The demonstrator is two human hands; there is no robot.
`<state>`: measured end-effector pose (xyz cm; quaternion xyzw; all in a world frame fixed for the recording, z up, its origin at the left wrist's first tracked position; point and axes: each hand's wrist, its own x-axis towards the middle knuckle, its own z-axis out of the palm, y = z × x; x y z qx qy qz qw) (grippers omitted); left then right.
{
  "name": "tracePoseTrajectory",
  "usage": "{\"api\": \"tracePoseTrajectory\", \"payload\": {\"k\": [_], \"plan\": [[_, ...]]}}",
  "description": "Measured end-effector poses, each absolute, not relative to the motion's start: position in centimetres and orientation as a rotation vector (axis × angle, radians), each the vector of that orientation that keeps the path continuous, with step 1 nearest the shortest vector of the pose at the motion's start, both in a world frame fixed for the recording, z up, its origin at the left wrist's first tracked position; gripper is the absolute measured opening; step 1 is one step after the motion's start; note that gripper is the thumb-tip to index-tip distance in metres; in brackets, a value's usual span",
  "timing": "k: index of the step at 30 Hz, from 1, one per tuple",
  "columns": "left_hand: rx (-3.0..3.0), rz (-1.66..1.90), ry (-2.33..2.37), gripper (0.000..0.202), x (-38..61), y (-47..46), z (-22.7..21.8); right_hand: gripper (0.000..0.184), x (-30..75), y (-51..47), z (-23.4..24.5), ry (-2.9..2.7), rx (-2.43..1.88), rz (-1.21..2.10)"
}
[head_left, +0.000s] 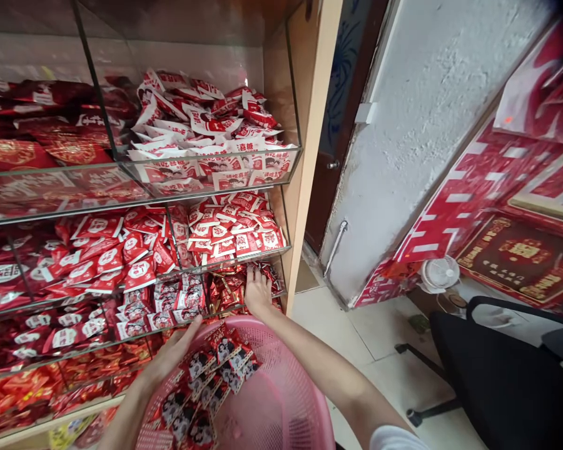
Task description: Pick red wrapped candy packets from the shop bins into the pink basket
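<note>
My right hand (258,291) reaches into a shelf compartment at the lower right, its fingers stretched out over shiny red candy packets (228,288). Nothing held shows in it; the fingertips are partly lost among the packets. Lower down, my left hand (181,345) lies along the left rim of a pink plastic basket (304,381), fingers extended. Inside the basket, small red packets with printed figures (211,381) are heaped on the left side. The basket is up against the shelf front, below my right hand.
Glass-fronted shelf compartments (244,172) hold many red and white packets (201,112). A wooden side panel (304,162) ends the shelf. To the right are a tiled floor (370,337), a black office chair (488,375), a small white fan (440,273) and red boxes (520,250).
</note>
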<state>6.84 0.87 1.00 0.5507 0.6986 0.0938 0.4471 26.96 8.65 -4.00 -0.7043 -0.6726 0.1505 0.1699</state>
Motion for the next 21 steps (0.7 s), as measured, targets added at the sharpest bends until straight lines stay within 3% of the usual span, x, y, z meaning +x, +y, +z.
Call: {"api": "tracePoseTrajectory", "payload": {"k": [6,15,21], "plan": [[1.391,0.292,1.747,0.073,6.4,1.0,-0.1,0.068,28.7,9.5,-4.4,-1.866,-2.013,0.421],[1.330,0.368,1.630,0.063,7.0,-0.1,1.4,0.054,30.2,10.3,-4.7,-1.786,-1.795,0.237],[1.252,0.426,1.674,0.073,6.7,-0.6,1.8,0.044,27.3,12.6,-4.3,-1.662,-1.604,0.643]]}}
